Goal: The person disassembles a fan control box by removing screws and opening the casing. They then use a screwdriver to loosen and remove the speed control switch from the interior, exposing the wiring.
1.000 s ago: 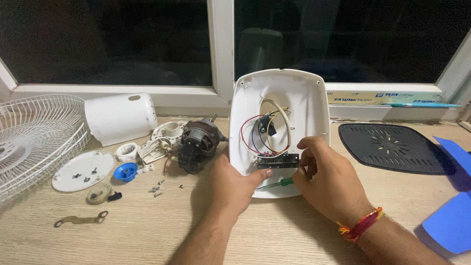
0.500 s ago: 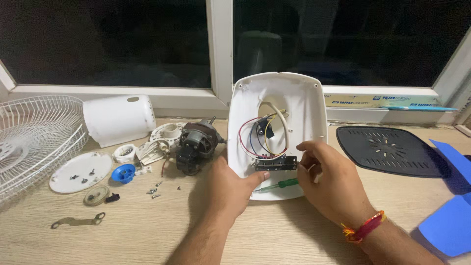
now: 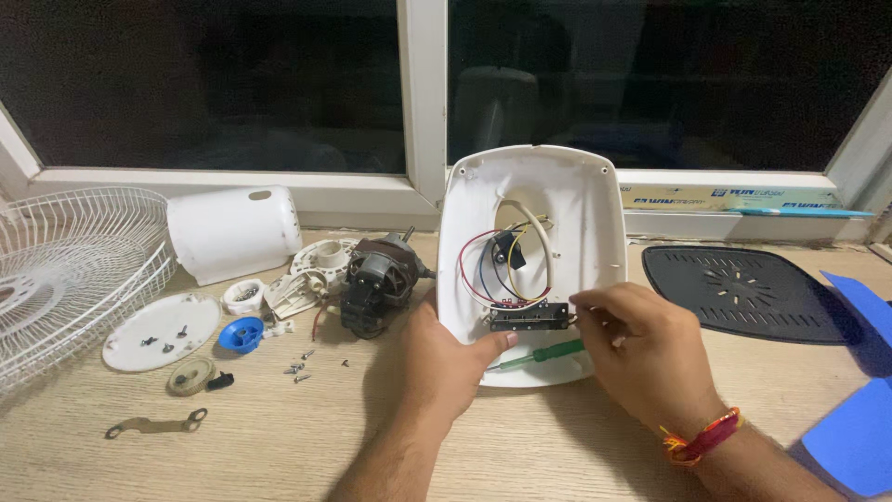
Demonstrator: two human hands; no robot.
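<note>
Head view: long flat carton (image 3: 734,198) on window sill, pale yellow with blue print and teal edge, behind black vented plate (image 3: 748,290); white fan base shell (image 3: 595,214) stands tilted on wooden table (image 3: 279,455), open side to camera, red, blue, yellow wires and black switch block (image 3: 528,318) inside; left hand (image 3: 451,358) grips shell lower edge, thumb pressed on inside; right hand (image 3: 641,358) fingers together, pinching at switch block end; green screwdriver (image 3: 548,352) lies in shell; motor (image 3: 374,284) just beside.

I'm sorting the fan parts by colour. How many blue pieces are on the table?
3: a small round blue knob left of the motor, and two blue blades at the right edge, one upper, one lower. Both run out of frame; more may be hidden.
</note>
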